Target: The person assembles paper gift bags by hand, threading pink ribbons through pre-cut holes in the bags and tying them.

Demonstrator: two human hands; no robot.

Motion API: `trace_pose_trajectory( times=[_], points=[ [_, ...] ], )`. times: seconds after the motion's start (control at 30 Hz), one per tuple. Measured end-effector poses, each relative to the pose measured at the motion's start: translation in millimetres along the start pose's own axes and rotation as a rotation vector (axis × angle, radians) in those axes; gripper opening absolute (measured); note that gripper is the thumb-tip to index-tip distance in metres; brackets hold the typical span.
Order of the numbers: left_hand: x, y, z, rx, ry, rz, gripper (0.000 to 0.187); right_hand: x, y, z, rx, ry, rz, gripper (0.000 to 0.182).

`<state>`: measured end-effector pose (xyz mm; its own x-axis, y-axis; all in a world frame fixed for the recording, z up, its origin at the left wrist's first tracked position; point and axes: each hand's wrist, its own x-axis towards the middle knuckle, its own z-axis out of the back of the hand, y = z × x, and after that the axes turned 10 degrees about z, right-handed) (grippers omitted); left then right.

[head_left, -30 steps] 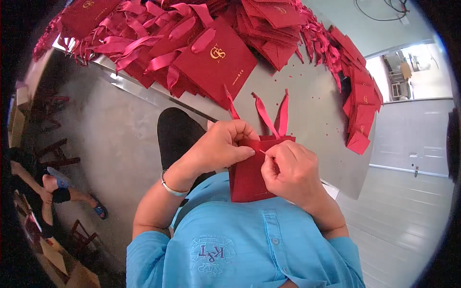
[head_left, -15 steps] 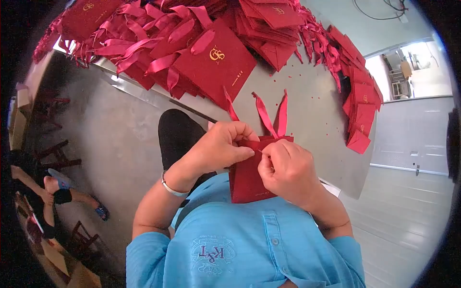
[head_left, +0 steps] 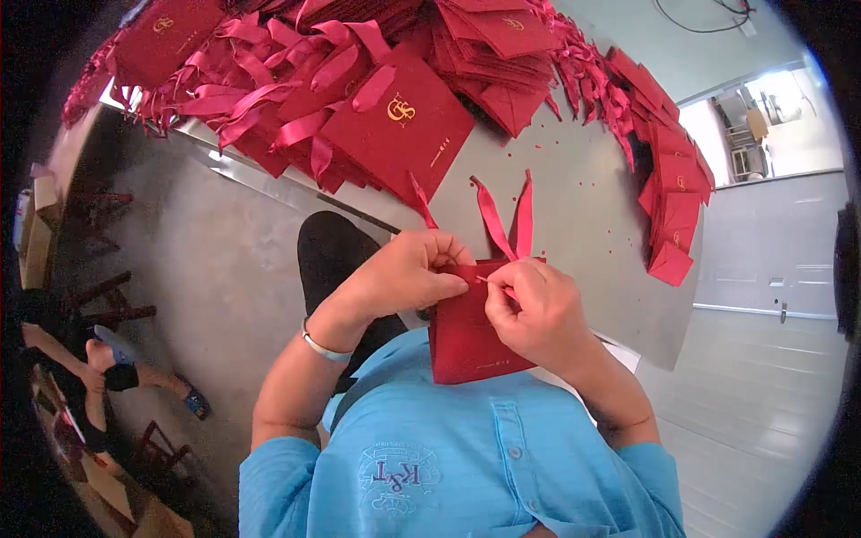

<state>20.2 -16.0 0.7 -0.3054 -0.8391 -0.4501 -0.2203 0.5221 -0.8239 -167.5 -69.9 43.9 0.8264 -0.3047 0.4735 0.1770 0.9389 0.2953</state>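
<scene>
A small dark-red paper gift bag (head_left: 471, 341) is held upright close to my body. My left hand (head_left: 408, 278), with a bangle at the wrist, grips its upper left edge; the thumb lies on the near face and the fingers are partly hidden behind the rim. My right hand (head_left: 538, 309) pinches a thin pale-pink strip (head_left: 485, 280) against the bag's near face, just below the rim; whether it is a ribbon end or a tool tip I cannot make out. Pink ribbon (head_left: 523, 215) stands up in loose ends beyond the rim.
Red gift bags with gold print (head_left: 399, 112) and pink ribbons are heaped on the grey table (head_left: 574, 215). Another row of red bags (head_left: 674, 211) runs along its right side. Tiny red bits dot the tabletop. At far left are stools (head_left: 117, 300) and another person's legs (head_left: 148, 368).
My right hand has shifted slightly down and away from my left thumb, and more of the thin strip shows between them. The bag sits marginally lower. My left hand keeps its grip.
</scene>
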Motion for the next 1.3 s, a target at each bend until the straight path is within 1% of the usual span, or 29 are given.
trace_pose_trajectory(
  times=[0.13,0.3,0.53,0.6,0.63,0.7,0.73,0.8,0.83,0.9,1.0,1.13,1.3],
  points=[
    [1.3,1.1,-0.3,-0.013,0.017,-0.015,0.017,-0.9,2.5,4.0,-0.005,0.018,0.007,0.02],
    [0.7,-1.3,-2.7,-0.026,0.018,-0.014,0.017,0.0,6.5,5.8,-0.086,0.016,0.063,0.02],
    [0.3,0.9,-1.7,-0.018,0.002,-0.028,0.018,4.0,7.7,6.7,-0.101,0.036,0.064,0.019],
    [1.0,1.8,-1.1,-0.021,0.011,-0.024,0.018,5.2,7.5,8.0,-0.135,0.122,0.055,0.018],
    [1.2,2.0,-1.1,-0.021,0.01,-0.024,0.018,6.9,8.1,9.1,-0.135,0.122,0.056,0.018],
    [1.7,2.6,-0.9,0.007,-0.019,-0.02,0.017,10.5,9.3,10.6,-0.152,0.201,0.072,0.016],
    [2.3,3.8,-0.4,0.009,-0.018,-0.02,0.017,10.0,7.2,9.2,-0.153,0.2,0.071,0.016],
    [2.9,6.4,1.2,-0.022,-0.031,-0.012,0.016,7.8,1.4,5.8,0.088,0.149,-0.113,0.014],
    [1.0,5.5,1.7,-0.02,-0.03,-0.012,0.016,7.7,0.8,6.9,0.087,0.147,-0.113,0.014],
    [-3.8,1.8,2.9,-0.118,0.031,-0.001,0.015,9.4,0.1,11.0,0.214,0.079,-0.181,0.012],
    [-3.8,2.9,2.0,-0.157,0.062,-0.016,0.015,10.5,4.9,16.9,0.159,0.113,-0.187,0.013],
    [-3.3,5.2,4.6,-0.135,0.053,-0.003,0.015,9.8,4.7,17.8,0.136,0.093,-0.171,0.014],
    [-2.4,3.9,4.2,-0.164,0.09,0.01,0.015,12.9,8.0,20.2,0.112,0.077,-0.093,0.015]
  ],
)
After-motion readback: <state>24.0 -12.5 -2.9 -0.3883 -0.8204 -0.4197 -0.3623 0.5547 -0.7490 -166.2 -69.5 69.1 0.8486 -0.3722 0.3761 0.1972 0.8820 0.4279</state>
